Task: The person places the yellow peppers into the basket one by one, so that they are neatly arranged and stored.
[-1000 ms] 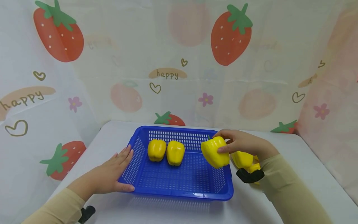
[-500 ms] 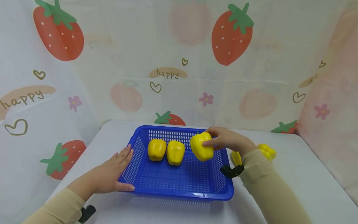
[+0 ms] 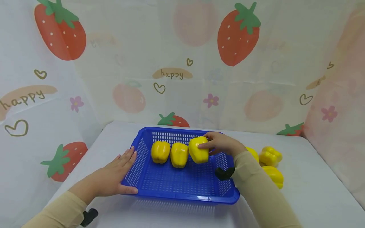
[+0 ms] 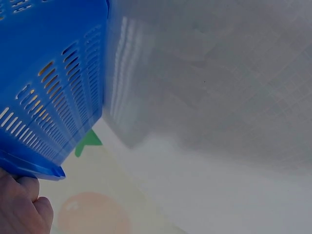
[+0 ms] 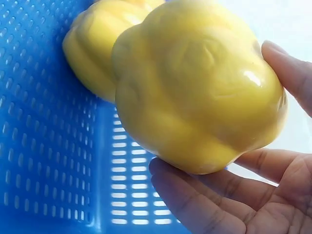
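Note:
My right hand [image 3: 222, 143] grips a yellow bell pepper [image 3: 198, 150] inside the blue basket [image 3: 176, 198], thumb on one side and fingers on the other. The right wrist view shows the held pepper [image 5: 200, 92] from its lobed end, close to another yellow pepper [image 5: 92, 53]. Two more yellow bell peppers, one at the left [image 3: 160, 152] and one in the middle [image 3: 179, 155], sit side by side in the basket, left of the held one. My left hand [image 3: 114, 175] rests on the basket's left rim with its fingers extended; the left wrist view catches only part of that hand [image 4: 22, 207] at the rim.
Right of the basket on the white table [image 3: 308, 180] lie several yellow peppers, one at the back [image 3: 270, 155] and one nearer [image 3: 274, 176]; my right forearm partly covers them. A printed curtain [image 3: 182, 47] stands behind the table.
My right hand has carried the pepper left, from above the basket's right side to beside the middle pepper. More of the peppers on the table now show. The left hand has stayed put.

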Action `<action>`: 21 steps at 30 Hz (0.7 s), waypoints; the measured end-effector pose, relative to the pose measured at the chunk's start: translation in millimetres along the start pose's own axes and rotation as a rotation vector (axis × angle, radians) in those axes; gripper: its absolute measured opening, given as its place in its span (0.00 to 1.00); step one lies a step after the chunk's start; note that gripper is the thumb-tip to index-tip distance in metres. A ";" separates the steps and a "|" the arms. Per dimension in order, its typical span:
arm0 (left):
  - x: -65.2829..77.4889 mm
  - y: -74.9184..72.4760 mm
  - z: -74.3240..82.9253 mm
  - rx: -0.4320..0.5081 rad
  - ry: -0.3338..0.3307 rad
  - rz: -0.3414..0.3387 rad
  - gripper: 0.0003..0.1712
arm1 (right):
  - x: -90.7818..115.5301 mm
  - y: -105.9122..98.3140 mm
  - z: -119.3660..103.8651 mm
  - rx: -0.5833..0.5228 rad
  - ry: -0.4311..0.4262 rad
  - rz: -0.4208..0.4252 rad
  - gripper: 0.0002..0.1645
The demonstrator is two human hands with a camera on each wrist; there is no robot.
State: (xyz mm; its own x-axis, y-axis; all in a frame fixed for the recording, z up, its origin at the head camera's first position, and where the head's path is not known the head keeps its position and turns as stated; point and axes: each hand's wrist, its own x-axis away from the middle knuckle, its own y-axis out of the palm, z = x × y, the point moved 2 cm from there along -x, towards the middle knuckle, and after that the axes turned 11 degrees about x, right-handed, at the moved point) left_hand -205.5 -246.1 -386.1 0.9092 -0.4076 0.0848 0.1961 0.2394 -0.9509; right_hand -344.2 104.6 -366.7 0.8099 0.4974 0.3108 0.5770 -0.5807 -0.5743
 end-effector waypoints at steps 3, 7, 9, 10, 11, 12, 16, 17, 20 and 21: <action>0.1 -0.5 0.8 -0.003 0.006 0.000 0.69 | -3.7 2.5 1.3 0.018 0.030 0.020 0.34; 0.3 -1.2 1.9 -0.005 0.008 -0.002 0.69 | -7.5 4.1 3.8 0.041 0.064 0.039 0.36; 0.5 -2.0 2.7 -0.004 0.007 -0.003 0.70 | -8.7 4.3 5.2 0.049 0.069 0.042 0.37; 0.5 -2.4 3.2 -0.004 0.006 -0.004 0.70 | -9.5 4.5 6.0 0.052 0.067 0.040 0.37; 0.6 -2.7 3.5 -0.003 0.006 -0.005 0.70 | -10.1 4.8 6.4 0.056 0.068 0.040 0.38; 0.7 -3.0 3.7 -0.001 0.006 -0.005 0.69 | -10.7 5.0 6.5 0.059 0.070 0.040 0.38; 0.6 -2.5 3.2 0.000 0.005 -0.006 0.69 | -12.6 6.6 6.7 0.076 0.074 0.038 0.39; 0.5 -2.1 2.8 0.000 0.005 -0.006 0.69 | -13.3 7.1 7.0 0.080 0.076 0.040 0.38; 0.2 -1.5 2.2 0.000 0.006 -0.005 0.69 | -15.7 8.6 8.8 0.101 0.071 0.038 0.37; 0.1 -1.6 2.2 0.000 0.006 -0.005 0.69 | -16.1 9.1 9.2 0.108 0.073 0.040 0.37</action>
State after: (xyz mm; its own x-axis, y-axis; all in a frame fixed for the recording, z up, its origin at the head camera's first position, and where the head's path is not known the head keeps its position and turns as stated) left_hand -204.9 -244.6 -383.9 0.9059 -0.4142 0.0881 0.2008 0.2371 -0.9505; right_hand -353.0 97.2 -383.9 0.8399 0.4247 0.3381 0.5326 -0.5243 -0.6645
